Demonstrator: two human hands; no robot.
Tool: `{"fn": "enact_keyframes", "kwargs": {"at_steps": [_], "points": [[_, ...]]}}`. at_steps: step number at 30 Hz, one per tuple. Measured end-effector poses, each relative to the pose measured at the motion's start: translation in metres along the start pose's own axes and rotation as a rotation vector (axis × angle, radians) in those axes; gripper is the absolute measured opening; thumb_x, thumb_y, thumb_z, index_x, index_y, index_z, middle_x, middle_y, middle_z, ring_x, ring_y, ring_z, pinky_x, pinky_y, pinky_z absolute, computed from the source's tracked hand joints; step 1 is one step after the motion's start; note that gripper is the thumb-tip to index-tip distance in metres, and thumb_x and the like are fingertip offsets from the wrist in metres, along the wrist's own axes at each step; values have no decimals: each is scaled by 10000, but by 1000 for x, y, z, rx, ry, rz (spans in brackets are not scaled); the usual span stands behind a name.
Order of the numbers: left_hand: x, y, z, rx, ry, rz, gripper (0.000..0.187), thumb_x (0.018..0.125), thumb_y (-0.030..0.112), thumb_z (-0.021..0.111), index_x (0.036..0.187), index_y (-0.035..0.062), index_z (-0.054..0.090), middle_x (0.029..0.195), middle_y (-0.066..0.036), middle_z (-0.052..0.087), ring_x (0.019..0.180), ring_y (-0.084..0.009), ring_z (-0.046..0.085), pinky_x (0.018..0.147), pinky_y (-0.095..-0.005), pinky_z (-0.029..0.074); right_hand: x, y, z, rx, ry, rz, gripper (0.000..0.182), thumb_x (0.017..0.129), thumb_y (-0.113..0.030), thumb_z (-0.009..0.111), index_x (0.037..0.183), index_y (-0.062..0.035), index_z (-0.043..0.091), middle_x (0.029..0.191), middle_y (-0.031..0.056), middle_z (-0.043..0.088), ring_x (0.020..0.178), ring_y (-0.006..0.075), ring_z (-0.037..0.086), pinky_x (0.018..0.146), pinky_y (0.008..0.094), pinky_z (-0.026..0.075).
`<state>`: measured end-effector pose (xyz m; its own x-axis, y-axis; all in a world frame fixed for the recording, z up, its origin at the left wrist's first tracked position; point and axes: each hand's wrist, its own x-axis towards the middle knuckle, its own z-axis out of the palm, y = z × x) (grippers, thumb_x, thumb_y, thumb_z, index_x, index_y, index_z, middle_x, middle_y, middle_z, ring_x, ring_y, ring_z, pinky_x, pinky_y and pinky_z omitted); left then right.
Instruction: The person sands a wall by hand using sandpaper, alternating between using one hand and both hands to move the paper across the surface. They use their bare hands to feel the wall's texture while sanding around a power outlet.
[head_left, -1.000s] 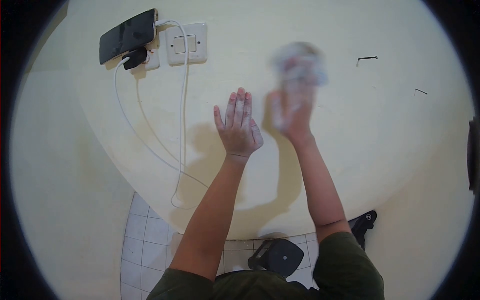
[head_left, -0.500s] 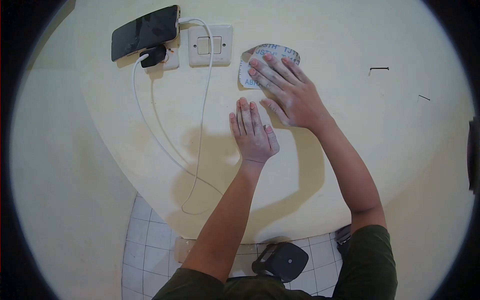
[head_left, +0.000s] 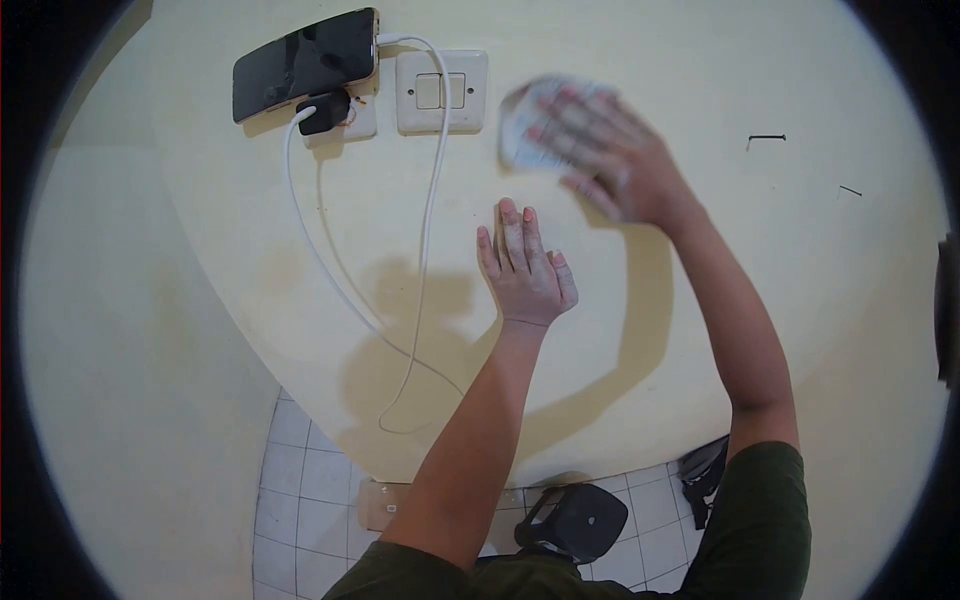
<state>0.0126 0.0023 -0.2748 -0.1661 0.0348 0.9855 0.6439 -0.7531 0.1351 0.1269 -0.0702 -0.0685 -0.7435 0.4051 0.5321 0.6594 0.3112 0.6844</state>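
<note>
My right hand (head_left: pixel 620 160), blurred by motion, lies flat over a piece of sandpaper (head_left: pixel 519 140) and presses it to the pale yellow wall (head_left: pixel 700 290). The sandpaper's printed white back shows around the fingers. Below and to the left, my left hand (head_left: pixel 525 270) rests against the wall with its fingers stretched upward and nothing in it. Pale dust coats both hands.
A phone (head_left: pixel 305 65) sits at the upper left above a black charger (head_left: pixel 324 111). Its white cable (head_left: pixel 432 200) hangs past the light switch (head_left: pixel 441 92). Two nails, the larger nail (head_left: pixel 768 137) higher, stick out at right. A black stool-like object (head_left: pixel 575 522) stands on the tiled floor (head_left: pixel 300 500).
My right hand and the sandpaper have shifted slightly upward on the wall. My left hand stays in place, and the whole view has moved a little.
</note>
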Motion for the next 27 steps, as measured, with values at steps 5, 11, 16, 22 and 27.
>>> {"fn": "enact_keyframes", "kwargs": {"at_steps": [5,11,16,22,27], "points": [[0,1,-1,-4,-4,-10,663,1023,247,369,1545,-162,351,1624,-371,351,1546,-445,359,1278,-585,172,4,38,-5,-132,324,170,679,948,-335,713,1591,-315,495,1692,-8,415,1554,290,389,1292,499,290],[-1,0,-1,-22,-17,-23,676,1020,254,373,1554,-160,337,1636,-366,328,1552,-447,342,1283,-590,154,-7,4,3,-202,-49,-41,608,943,-331,700,1534,-369,563,1659,-22,466,1542,221,415,1294,499,291],[0,2,-1,-12,-29,-19,690,1003,246,385,1565,-149,324,1633,-362,334,1550,-439,349,1284,-594,147,4,41,-15,-139,361,100,556,947,-382,728,1490,-324,624,1657,48,466,1529,304,430,1243,527,378],[1,2,-2,-27,-27,-25,676,1008,239,374,1567,-138,334,1637,-355,337,1547,-428,359,1286,-591,143,31,5,-6,-245,462,361,865,880,-503,809,1571,-81,505,1600,210,501,1491,403,464,1187,550,419],[-1,3,-1,-9,-34,-30,680,1002,241,378,1566,-137,336,1638,-352,340,1548,-421,360,1288,-587,147,56,-10,13,-472,484,564,762,927,-481,763,1529,-63,555,1556,256,529,1442,428,510,1140,558,447]]}}
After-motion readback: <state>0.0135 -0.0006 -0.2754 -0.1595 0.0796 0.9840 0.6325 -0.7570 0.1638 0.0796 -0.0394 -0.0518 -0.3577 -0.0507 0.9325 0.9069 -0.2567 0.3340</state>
